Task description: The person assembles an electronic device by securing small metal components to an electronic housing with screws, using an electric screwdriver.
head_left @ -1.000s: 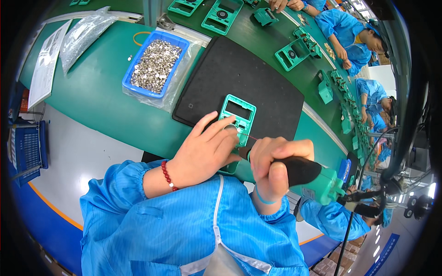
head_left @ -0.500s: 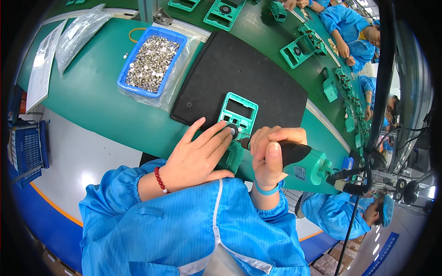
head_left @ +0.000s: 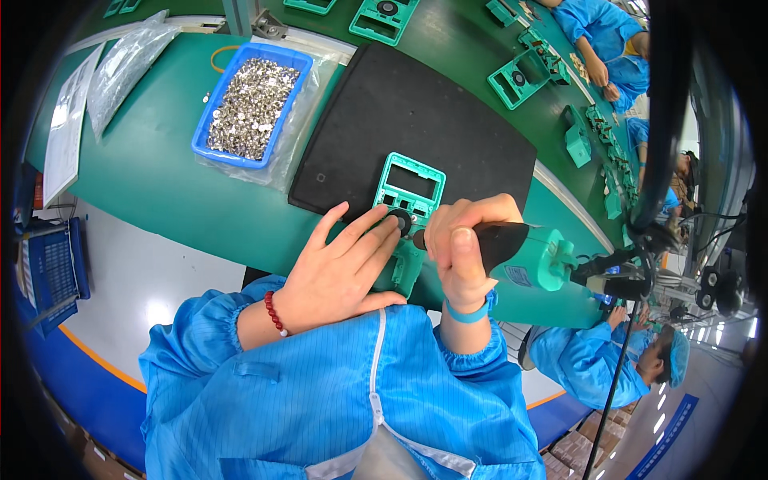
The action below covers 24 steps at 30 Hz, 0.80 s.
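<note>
On the black mat's near edge lies a green plastic housing (head_left: 410, 268) with a rectangular window and a black round part (head_left: 402, 222) set in it. My left hand (head_left: 340, 260) rests flat with its fingers stretched out, their tips touching the round part and the housing beside it. Wrapped around a green and black electric screwdriver (head_left: 538, 254), my right hand (head_left: 468, 244) holds it with the nose pointing left at the housing, close beside the round part. The bit's tip and any screw under it cannot be made out.
A blue tray (head_left: 200, 128) of small metal parts stands on a plastic bag, left of the black mat (head_left: 448, 112). Farther left lie a clear bag (head_left: 128, 72) and a white sheet (head_left: 68, 136). More green housings (head_left: 384, 30) and co-workers (head_left: 596, 36) are beyond.
My right hand has raised the screwdriver's rear end a little and its nose has shifted slightly. My left hand keeps its place on the housing. The whole view has shifted a little.
</note>
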### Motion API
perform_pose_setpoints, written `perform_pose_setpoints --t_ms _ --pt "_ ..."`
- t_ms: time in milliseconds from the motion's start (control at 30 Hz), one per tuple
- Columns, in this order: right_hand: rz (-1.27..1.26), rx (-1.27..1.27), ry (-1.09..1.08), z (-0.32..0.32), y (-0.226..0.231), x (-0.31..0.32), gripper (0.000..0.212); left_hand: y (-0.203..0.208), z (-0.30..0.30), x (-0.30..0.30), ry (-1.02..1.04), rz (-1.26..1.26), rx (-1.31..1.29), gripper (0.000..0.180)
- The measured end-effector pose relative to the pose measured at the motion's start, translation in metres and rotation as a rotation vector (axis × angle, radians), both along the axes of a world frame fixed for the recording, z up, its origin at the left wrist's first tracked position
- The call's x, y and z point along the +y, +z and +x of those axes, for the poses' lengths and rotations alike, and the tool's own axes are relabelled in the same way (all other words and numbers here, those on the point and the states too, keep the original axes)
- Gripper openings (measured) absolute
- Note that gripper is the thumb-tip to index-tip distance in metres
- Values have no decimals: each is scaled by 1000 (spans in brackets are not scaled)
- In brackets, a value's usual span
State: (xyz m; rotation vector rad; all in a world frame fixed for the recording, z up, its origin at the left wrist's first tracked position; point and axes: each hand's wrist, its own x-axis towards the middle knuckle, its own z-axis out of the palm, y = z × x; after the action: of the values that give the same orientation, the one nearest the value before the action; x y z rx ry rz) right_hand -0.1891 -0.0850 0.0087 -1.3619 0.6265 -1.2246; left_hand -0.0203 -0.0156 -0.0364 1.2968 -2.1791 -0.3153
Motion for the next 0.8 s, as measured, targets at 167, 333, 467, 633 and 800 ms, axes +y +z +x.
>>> perform_pose_setpoints --t_ms 167,333,467,633,800 --pt "-18 -99 -99 4 2 1 20 5 -4 0 2 -29 7 72" --pt "23 18 -257 5 -5 11 19 0 -2 3 14 -32 -79 70" --pt "-41 85 -374 6 -7 25 18 3 -4 4 -18 -50 -71 68" --pt "27 89 -166 -6 7 16 19 10 -5 3 -44 -30 -89 66" --pt "-220 -70 -232 -12 38 15 51 18 33 -38 -42 -101 78 30"
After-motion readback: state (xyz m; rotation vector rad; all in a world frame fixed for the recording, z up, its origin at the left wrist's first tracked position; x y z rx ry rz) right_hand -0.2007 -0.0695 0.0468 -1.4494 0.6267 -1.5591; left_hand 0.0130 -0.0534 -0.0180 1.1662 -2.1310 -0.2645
